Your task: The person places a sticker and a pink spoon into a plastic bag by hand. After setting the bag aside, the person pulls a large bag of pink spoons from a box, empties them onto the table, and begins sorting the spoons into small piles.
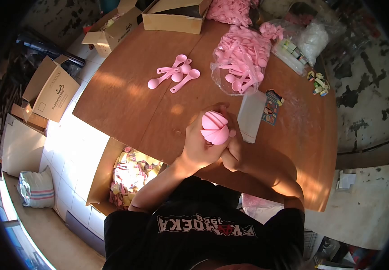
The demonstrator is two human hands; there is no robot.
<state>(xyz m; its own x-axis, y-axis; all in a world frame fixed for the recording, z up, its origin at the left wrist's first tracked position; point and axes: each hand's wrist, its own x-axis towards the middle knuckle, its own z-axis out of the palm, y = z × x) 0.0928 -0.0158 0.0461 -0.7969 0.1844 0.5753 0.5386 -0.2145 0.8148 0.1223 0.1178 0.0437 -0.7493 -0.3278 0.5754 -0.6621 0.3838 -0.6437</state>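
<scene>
Near the front edge of the table, both my hands are wrapped round a bundle of pink measuring spoons (215,128), stacked with their rounded bowls facing up at me. My left hand (197,147) closes on the bundle from the left. Against its other side, my right hand (233,152) is closed too, its fingers partly hidden. The spoon handles are out of sight inside my grip. Beyond my hands lies a loose group of several pink spoons (176,74). A clear plastic sleeve (251,116) rests to the right, beside a printed blue card (270,112).
An opened plastic bag of pink spoons (241,54) sits at the far right of the brown table (127,105), another bag (232,11) behind it. A cardboard box (174,20) stands at the back edge. Below left, an open carton (100,175) holds many small packed items.
</scene>
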